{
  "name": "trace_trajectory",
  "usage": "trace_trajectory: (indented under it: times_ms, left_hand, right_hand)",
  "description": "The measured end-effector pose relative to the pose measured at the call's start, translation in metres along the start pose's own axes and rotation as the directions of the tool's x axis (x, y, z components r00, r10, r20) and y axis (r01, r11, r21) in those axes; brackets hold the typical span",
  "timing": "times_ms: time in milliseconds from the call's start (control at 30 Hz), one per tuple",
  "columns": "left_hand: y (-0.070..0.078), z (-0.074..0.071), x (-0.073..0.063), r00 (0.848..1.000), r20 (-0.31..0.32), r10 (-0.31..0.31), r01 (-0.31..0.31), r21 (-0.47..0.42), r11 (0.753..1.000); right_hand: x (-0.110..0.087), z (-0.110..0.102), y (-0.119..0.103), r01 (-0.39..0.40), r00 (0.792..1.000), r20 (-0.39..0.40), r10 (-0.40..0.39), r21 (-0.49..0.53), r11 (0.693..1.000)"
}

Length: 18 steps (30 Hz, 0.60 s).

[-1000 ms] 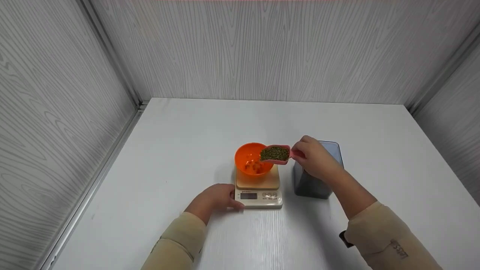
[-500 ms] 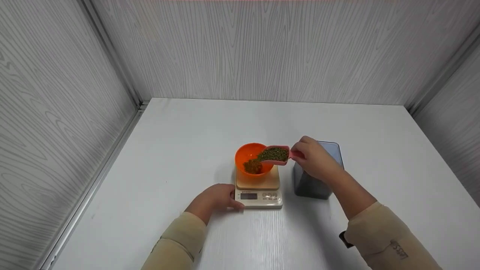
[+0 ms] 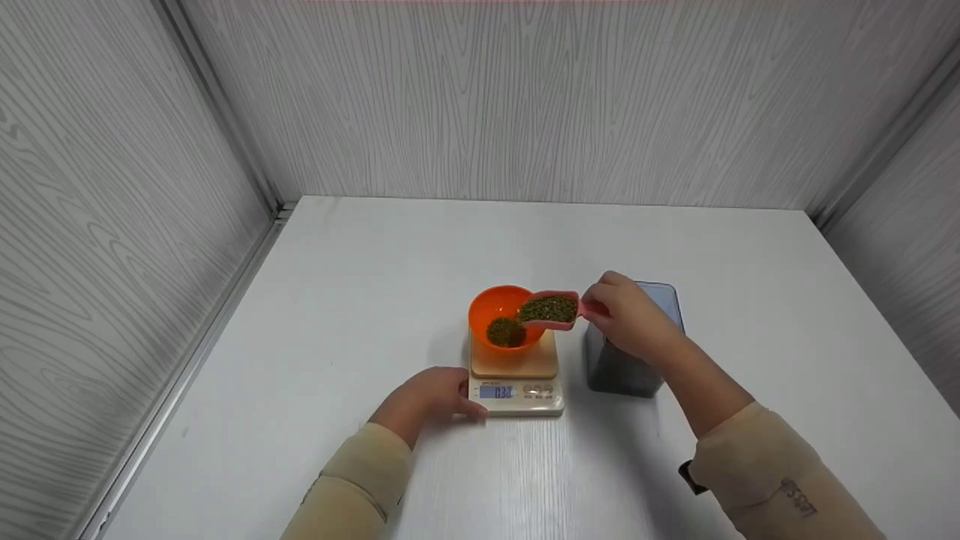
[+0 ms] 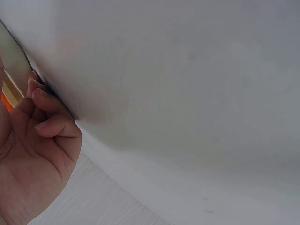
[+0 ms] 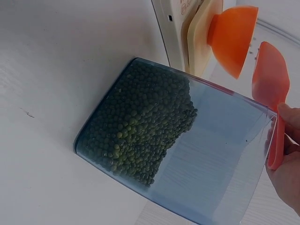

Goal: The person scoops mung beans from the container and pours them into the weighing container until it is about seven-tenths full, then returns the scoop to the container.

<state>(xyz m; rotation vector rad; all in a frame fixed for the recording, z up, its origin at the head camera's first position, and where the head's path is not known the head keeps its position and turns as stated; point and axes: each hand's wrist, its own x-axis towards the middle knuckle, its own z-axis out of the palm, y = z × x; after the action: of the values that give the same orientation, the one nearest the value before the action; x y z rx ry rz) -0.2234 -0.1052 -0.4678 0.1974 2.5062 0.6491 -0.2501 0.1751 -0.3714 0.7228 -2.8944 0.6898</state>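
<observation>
One pink scoop (image 5: 271,77) of green beans (image 3: 553,308), pinched by fingers of right hand (image 3: 628,313) above orange bowl (image 3: 491,304); scale (image 3: 517,405) beneath, corner gripped by fingers of left hand (image 3: 431,394).

Your scale (image 3: 517,381) on the table (image 3: 390,300) — bowl (image 3: 493,301) on its far part, container (image 3: 626,379) to its right, your left hand (image 3: 435,391) at its near left, scoop (image 5: 271,77) over the bowl's right rim.

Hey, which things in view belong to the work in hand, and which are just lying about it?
In the work:
Left hand, touching the scale
Right hand, holding the pink scoop
Orange bowl, on the scale
Clear container
Green beans, in scoop, bowl and container

Just surroundings, no loose items seen:
White table
Wood-grain panels
</observation>
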Motion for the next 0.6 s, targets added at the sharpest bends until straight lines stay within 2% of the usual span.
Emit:
trace_trajectory:
  times_ms: [600]
  left_hand:
    - [0.0002,-0.001,-0.0011,1.0,0.006,0.0,0.0,-0.015,1.0]
  right_hand:
    - [0.0004,-0.0028,-0.0028,-0.021,0.999,0.026,0.023,-0.055,0.998]
